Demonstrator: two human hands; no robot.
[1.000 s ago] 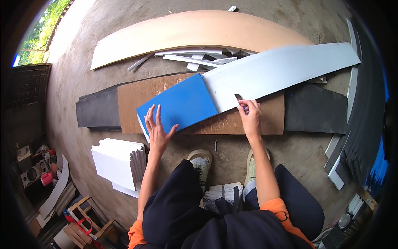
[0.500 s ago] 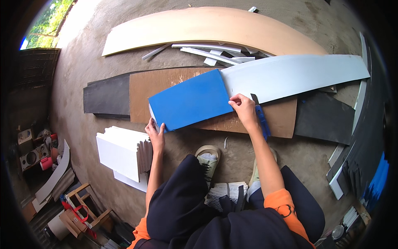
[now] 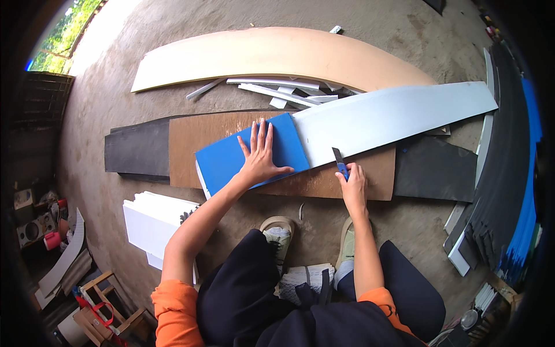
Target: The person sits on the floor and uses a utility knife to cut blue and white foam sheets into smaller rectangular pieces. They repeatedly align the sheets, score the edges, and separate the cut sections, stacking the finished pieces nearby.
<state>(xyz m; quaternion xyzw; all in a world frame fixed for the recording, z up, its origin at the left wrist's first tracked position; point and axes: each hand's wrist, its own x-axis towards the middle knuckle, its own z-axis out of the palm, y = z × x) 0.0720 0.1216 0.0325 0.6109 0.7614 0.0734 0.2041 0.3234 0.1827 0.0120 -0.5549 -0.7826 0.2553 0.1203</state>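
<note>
A blue rectangular sheet [image 3: 222,163] lies on the left end of a long white sheet [image 3: 393,113]. My left hand [image 3: 260,153] presses flat on the blue sheet with its fingers spread. In my right hand [image 3: 354,186] is a utility knife [image 3: 342,168] with a blue handle, its dark blade pointing up and away. The blade is over the white sheet's near edge, right of the blue sheet; whether it touches, I cannot tell. Under both sheets lies a worn brown board [image 3: 370,173].
Black sheets [image 3: 436,168] stick out beneath the brown board. Beyond lie white offcuts [image 3: 277,92] and a long peach sheet [image 3: 277,55]. A stack of white pieces [image 3: 151,222] stands at left. Black and blue sheets [image 3: 491,156] lie along the right, a wooden frame [image 3: 113,301] at lower left.
My left hand has moved from the blue sheet's lower left corner onto its top. My right hand has left the sheet's right edge and picked up the utility knife.
</note>
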